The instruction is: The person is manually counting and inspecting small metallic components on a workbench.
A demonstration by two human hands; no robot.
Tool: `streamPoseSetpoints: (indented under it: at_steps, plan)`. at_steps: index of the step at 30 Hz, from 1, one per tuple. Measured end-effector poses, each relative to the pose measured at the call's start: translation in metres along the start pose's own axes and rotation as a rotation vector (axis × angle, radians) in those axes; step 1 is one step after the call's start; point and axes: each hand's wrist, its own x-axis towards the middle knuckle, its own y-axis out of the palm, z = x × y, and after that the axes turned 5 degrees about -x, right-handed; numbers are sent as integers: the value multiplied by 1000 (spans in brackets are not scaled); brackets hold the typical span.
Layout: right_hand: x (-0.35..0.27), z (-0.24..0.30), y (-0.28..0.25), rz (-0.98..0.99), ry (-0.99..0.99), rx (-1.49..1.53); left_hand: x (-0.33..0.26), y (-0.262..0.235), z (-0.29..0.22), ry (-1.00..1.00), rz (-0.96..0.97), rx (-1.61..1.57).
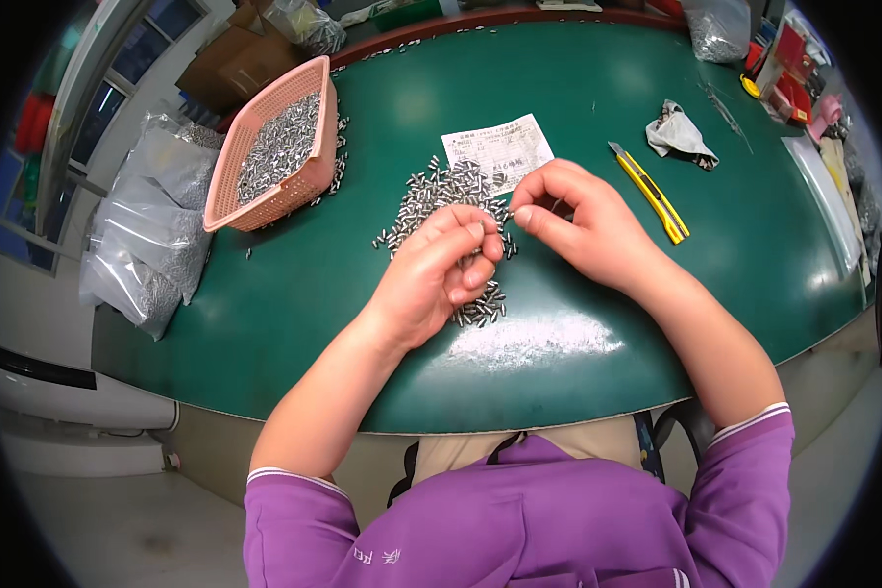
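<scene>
A loose pile of small silver metal pins (443, 186) lies on the green table in front of me. My left hand (439, 263) is over the near side of this pile, its fingers curled in and the thumb against the index finger. Whatever it holds is too small or hidden to make out. To its right, my right hand (583, 218) pinches thumb and index finger together at the pile's right edge; what is between the tips I cannot make out. A smaller cluster of pins (482, 308) lies just below my left hand.
A printed paper slip (519, 142) lies partly under the pile. At left stand a pink basket (316, 167) of pins and filled plastic bags (142, 245). A yellow utility knife (657, 196) and a crumpled whitish wrapper (678, 135) lie right. A cardboard box (235, 64) stands far left.
</scene>
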Motion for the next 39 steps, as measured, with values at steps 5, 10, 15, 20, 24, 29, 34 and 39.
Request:
streamPoseSetpoints:
  at_steps: [5, 10, 15, 20, 24, 29, 34, 39]
  plan:
    - [-7, -1, 9, 120, 73, 318, -1, 6, 3, -54, 50, -24]
    - [-8, 6, 11, 99, 99, 402, -2, 7, 6, -29, 19, 12]
    - [-8, 5, 13, 81, 105, 433, -3, 9, 8, -3, -13, 41]
    - [-9, 1, 16, 117, 124, 532, -3, 8, 9, 12, -14, 88]
    - [-8, 2, 16, 125, 121, 538, -3, 9, 9, 22, -22, 106]
    - [-7, 2, 16, 124, 133, 535, -2, 9, 11, 76, -50, 180]
    - [-8, 1, 17, 134, 159, 575, -3, 11, 12, 120, -61, 178]
    - [-9, 1, 14, 207, 144, 561, -4, 9, 11, 124, -27, 155]
